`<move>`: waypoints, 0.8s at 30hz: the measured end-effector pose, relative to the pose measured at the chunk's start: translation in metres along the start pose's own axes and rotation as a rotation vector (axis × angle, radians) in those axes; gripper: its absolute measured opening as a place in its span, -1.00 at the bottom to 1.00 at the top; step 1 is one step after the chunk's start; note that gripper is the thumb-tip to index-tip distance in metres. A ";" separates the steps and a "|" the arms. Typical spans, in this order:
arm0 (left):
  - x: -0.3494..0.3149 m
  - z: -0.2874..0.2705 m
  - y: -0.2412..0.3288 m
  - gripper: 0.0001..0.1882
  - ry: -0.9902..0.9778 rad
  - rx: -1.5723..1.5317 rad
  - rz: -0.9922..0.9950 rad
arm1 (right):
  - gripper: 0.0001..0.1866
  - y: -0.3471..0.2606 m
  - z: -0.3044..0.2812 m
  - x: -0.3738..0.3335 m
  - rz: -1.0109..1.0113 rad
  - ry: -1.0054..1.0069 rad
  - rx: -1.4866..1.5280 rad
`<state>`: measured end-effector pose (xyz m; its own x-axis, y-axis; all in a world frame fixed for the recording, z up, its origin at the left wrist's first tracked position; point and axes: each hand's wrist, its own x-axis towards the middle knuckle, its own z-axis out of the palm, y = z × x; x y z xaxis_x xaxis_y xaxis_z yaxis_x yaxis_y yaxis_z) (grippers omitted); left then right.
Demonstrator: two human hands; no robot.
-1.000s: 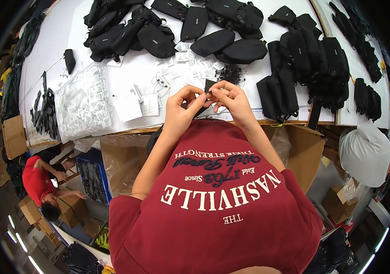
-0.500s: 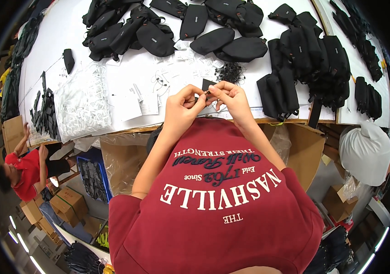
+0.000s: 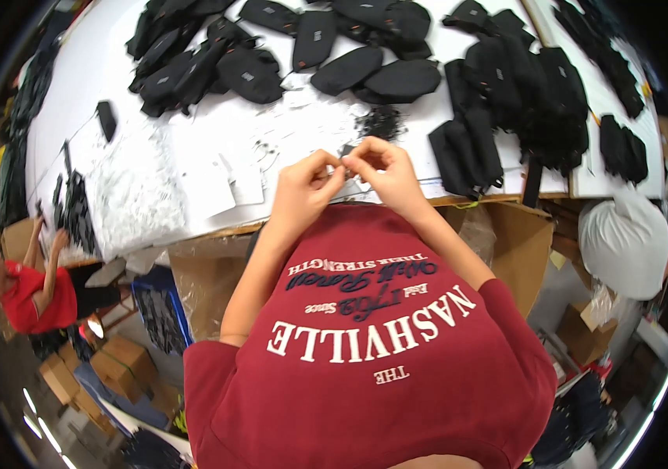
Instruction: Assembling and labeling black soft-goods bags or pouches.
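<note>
My left hand (image 3: 305, 184) and my right hand (image 3: 389, 175) meet over the near edge of the white table (image 3: 80, 94). Thumbs and forefingers are pinched together, tip to tip. Between them is something small and dark, mostly hidden by the fingers, and I cannot make out its kind. A small black flat piece (image 3: 346, 149) shows just beyond the fingertips. Past my right hand lies a heap of thin black cords (image 3: 381, 123). White paper slips (image 3: 250, 186) lie to the left of my left hand.
Black fabric pouches (image 3: 399, 81) spread across the far side, with more stacked pouches (image 3: 467, 160) at right. A pile of white tags (image 3: 135, 184) and black straps (image 3: 78, 207) lie left. A person in red (image 3: 31, 298) works beyond. An open cardboard box (image 3: 517, 234) stands below the edge.
My hands remain pinched together, with the fingertips drawn closer, hiding more of the small dark thing. The whole view has shifted slightly. The person in red has moved their arms at the table.
</note>
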<state>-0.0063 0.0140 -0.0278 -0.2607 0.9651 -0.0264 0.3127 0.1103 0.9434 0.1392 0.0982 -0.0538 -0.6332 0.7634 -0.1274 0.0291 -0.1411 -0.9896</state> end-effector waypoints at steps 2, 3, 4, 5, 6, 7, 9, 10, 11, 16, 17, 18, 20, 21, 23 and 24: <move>0.010 -0.008 -0.020 -0.92 -0.052 -0.023 0.165 | -0.89 0.002 -0.005 0.002 -0.049 -0.073 -0.017; 0.013 -0.012 -0.043 -0.87 -0.054 -0.105 -0.022 | -0.89 -0.001 -0.002 0.003 0.007 -0.078 0.116; 0.019 -0.014 -0.057 -0.80 -0.084 -0.045 0.032 | -0.88 -0.005 0.002 0.003 0.055 -0.075 0.253; 0.021 -0.015 -0.059 -0.74 -0.150 -0.030 0.012 | -0.88 -0.003 0.003 0.004 0.029 -0.127 0.319; 0.020 -0.017 -0.074 -0.69 -0.262 0.011 -0.063 | -0.87 -0.002 0.003 0.005 -0.001 -0.189 0.385; 0.019 -0.015 -0.078 -0.64 -0.348 0.011 -0.130 | -0.87 -0.005 0.000 0.005 0.014 -0.205 0.383; 0.023 -0.017 -0.076 -0.55 -0.530 0.085 -0.241 | -0.87 -0.009 -0.006 0.005 0.008 -0.228 0.428; 0.021 -0.018 -0.076 -0.52 -0.504 0.094 -0.189 | -0.86 -0.012 -0.009 0.004 -0.015 -0.234 0.474; 0.020 -0.020 -0.087 -0.49 -0.522 0.005 -0.169 | -0.85 -0.016 -0.011 0.003 -0.017 -0.225 0.475; 0.026 -0.031 -0.091 -0.30 -0.697 0.051 -0.225 | -0.83 -0.018 -0.006 0.004 -0.020 -0.300 0.490; 0.025 -0.034 -0.090 -0.30 -0.704 0.054 -0.217 | -0.82 -0.022 -0.006 0.006 -0.030 -0.284 0.509; 0.024 -0.038 -0.090 -0.31 -0.640 0.023 -0.127 | -0.82 -0.026 -0.007 0.007 -0.040 -0.269 0.529; 0.023 -0.044 -0.081 -0.33 -0.565 -0.002 -0.043 | -0.81 -0.033 -0.009 0.009 -0.047 -0.271 0.547; 0.022 -0.049 -0.075 -0.37 -0.576 -0.030 -0.109 | -0.81 -0.036 -0.009 0.010 -0.038 -0.284 0.557; 0.014 -0.056 -0.056 -0.55 -0.542 -0.079 -0.144 | -0.81 -0.036 -0.006 0.014 -0.035 -0.302 0.583; 0.016 -0.055 -0.056 -0.55 -0.528 -0.068 -0.158 | -0.82 -0.038 -0.011 0.014 -0.035 -0.298 0.583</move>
<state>-0.0782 0.0102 -0.0634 0.1994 0.9280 -0.3148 0.2423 0.2646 0.9334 0.1376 0.1213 -0.0190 -0.8156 0.5786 0.0111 -0.3667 -0.5020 -0.7833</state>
